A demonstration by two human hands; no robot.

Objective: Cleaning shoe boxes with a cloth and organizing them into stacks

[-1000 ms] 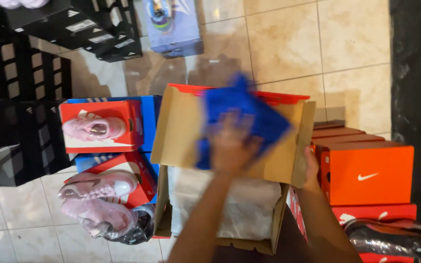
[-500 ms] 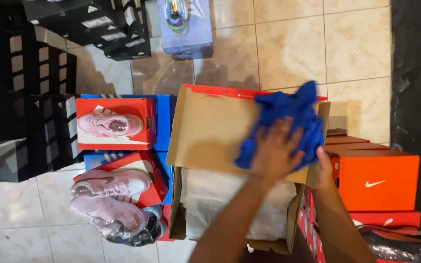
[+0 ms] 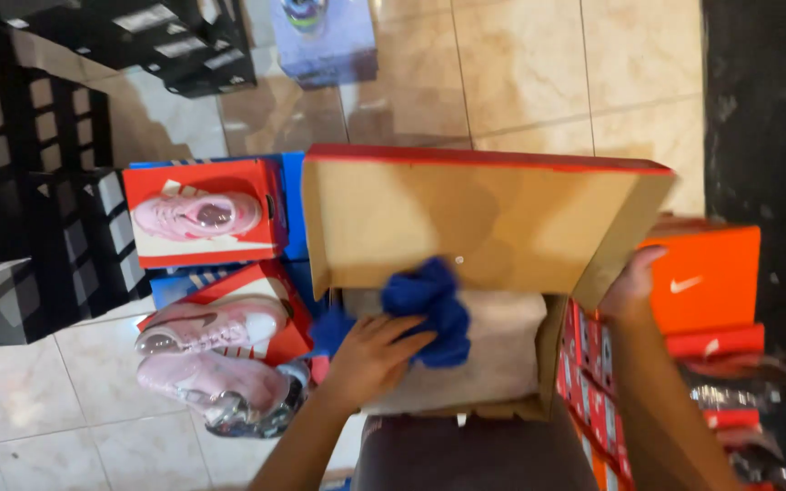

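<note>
At the centre of the frame an open cardboard shoe box point(image 3: 502, 382) with a red-edged lid point(image 3: 466, 223) stands with the lid raised toward the top of the picture, showing its plain brown inside. The left hand point(image 3: 370, 359), lower centre, has its fingers curled around a crumpled blue cloth point(image 3: 429, 309), which lies on the pale wrapping paper point(image 3: 502, 350) inside the box, just under the lid's lower edge. The right hand point(image 3: 629, 286), at centre right, clasps the right-hand corner of the lid, thumb up along its edge. Left of the box, pink sneakers point(image 3: 211, 359) sit on red boxes point(image 3: 202, 214) on the tiled floor point(image 3: 520, 73); an orange shoe box point(image 3: 707, 277) stands at right.
</note>
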